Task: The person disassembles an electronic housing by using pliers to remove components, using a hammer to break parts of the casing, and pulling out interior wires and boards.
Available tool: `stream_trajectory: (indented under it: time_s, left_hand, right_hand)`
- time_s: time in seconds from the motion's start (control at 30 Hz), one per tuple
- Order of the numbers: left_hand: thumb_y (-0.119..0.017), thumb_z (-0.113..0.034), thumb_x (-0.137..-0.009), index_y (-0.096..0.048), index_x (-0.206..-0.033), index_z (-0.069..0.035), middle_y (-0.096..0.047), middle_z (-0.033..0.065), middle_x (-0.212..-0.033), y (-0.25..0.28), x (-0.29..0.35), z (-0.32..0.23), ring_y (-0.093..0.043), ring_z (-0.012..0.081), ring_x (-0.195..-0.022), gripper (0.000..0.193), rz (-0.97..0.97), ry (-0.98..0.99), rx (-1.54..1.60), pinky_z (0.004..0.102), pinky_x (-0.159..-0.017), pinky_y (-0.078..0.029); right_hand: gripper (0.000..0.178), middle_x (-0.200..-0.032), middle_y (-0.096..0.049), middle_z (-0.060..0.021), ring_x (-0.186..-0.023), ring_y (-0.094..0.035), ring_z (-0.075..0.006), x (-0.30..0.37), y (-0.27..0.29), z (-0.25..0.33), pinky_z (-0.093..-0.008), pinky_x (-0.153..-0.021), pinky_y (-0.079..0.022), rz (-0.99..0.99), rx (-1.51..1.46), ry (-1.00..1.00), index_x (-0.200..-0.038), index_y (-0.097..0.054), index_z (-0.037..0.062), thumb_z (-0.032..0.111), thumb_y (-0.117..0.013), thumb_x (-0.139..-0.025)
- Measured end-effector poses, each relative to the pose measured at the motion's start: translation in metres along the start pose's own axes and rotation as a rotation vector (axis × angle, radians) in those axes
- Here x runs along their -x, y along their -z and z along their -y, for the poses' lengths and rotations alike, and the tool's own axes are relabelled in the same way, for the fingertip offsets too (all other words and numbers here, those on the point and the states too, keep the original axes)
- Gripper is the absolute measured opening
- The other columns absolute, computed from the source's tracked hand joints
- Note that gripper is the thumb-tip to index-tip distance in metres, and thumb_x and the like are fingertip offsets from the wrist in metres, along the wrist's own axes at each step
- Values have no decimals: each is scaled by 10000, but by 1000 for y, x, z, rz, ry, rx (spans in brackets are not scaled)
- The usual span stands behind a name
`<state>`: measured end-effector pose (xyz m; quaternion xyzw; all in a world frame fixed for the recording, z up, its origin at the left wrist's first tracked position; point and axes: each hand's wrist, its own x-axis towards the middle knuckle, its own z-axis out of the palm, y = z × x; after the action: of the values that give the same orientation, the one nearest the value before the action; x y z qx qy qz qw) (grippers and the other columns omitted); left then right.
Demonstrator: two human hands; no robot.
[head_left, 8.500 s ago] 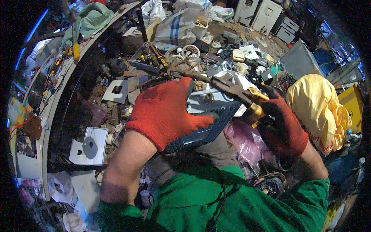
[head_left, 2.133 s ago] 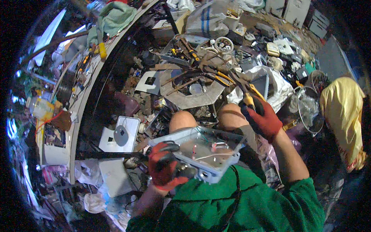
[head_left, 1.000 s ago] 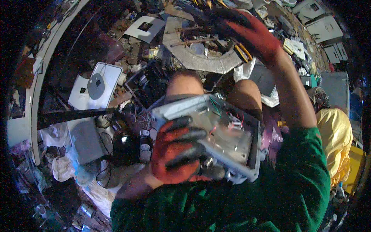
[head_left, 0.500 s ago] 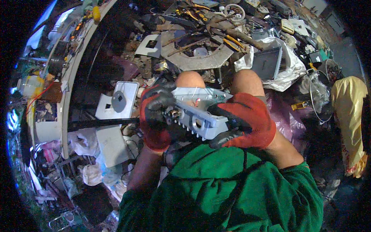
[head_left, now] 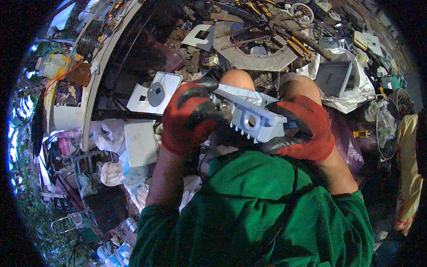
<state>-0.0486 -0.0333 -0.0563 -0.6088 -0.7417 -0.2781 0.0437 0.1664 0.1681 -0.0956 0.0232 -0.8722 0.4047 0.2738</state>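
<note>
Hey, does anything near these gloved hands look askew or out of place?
The pale grey housing between the left hand and right hand is held tilted; beyond, a dark grey tray sits askew on a crumpled white sack. Neither is level, and scrap lies jumbled all around.

Your left hand (head_left: 191, 118) and right hand (head_left: 307, 129), both gloved in red with black fingers, face each other before your green-clad torso (head_left: 253, 196). The left curls its fingers inward; the right clasps in a C shape, thumb nearest you. Your bare left forearm (head_left: 168, 178) and right forearm (head_left: 341, 177) extend forward from short sleeves, bare knees (head_left: 238, 79) showing beyond the hands.
</note>
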Motion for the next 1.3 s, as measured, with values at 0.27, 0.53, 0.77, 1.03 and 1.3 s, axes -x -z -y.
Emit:
stream_trajectory:
  time_s: [0.27,0.53,0.77,1.03,1.3]
  left_hand:
    - [-645,-179,-752,-648,-1093,-131,-614,147,-1126,-3,-12,7,-599,378,-1035,345,83,-307,131,497,-909,-473]
    - [-748,-338,-695,-609,-1041,-105,-610,151,-1048,-10,9,2,-606,380,-957,440,-88,-118,-130,477,-830,-506]
    - [-757,-304,-683,-561,-1132,-77,-577,172,-1115,-2,8,13,-583,392,-990,541,21,-153,177,486,-855,-480]
    - [-711,-227,-711,-521,-1186,-74,-567,196,-1108,8,10,17,-575,389,-1001,534,155,-115,-187,485,-869,-473]
    - [-712,-231,-663,-553,-1138,-56,-562,189,-1053,6,3,14,-584,409,-925,531,61,-285,-9,501,-796,-492]
  right_hand:
    - [782,-1011,-615,-184,-929,-602,-373,-3,2,-7,-422,-808,-491,18,-89,6,-1185,-602,55,443,-835,-547]
    - [795,-973,-608,-166,-873,-600,-343,-8,-2,3,-425,-763,-487,30,4,70,-1182,-603,50,459,-833,-540]
    - [810,-962,-611,-159,-850,-597,-339,-2,-2,-7,-412,-730,-484,17,-93,23,-1191,-593,31,438,-840,-536]
    - [831,-988,-617,-167,-870,-595,-346,-10,-4,-3,-411,-762,-479,66,-54,40,-1200,-584,20,430,-838,-524]
    - [837,-947,-611,-161,-843,-598,-338,-10,-4,-6,-407,-739,-482,38,-72,15,-1181,-595,12,443,-841,-507]
